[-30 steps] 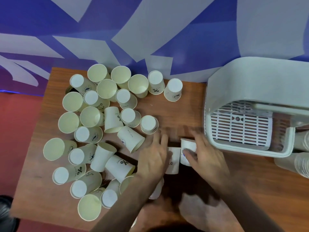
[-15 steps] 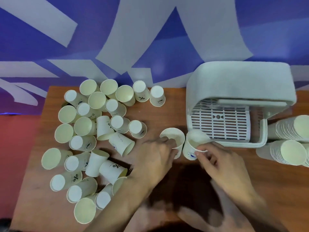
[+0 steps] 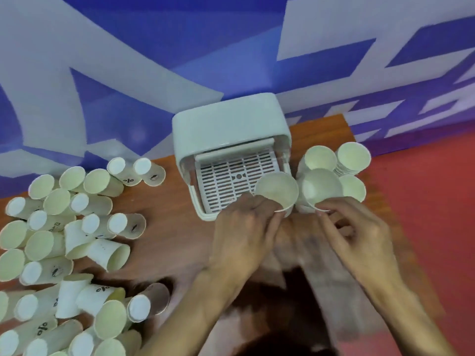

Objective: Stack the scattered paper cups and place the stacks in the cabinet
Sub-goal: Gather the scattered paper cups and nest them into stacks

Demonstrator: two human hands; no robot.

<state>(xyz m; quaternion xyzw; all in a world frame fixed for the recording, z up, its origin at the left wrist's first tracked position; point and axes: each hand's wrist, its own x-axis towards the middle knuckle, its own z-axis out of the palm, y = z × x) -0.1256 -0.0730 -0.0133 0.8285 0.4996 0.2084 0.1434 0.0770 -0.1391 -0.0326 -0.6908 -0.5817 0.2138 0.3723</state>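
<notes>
Paper cups (image 3: 110, 255): most lie scattered on the table (image 3: 167, 227), at nine o'clock of the white cabinet (image 3: 228, 124); finished stacks (image 3: 353, 158) stand at its three o'clock.
Left hand (image 3: 244, 227): pinches the near rim of the left cup (image 3: 277, 191).
Right hand (image 3: 359, 232): pinches the near rim of the right cup (image 3: 321, 188).
Doing it well: keep both mouths up, line up the rims, then drop one squarely into the other with a light grip, so that the paper is not crushed.

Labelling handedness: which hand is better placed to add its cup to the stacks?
Right, probably: right hand holds the nearer cup beside the stacks; left hand and the other cup are before the cabinet.
</notes>
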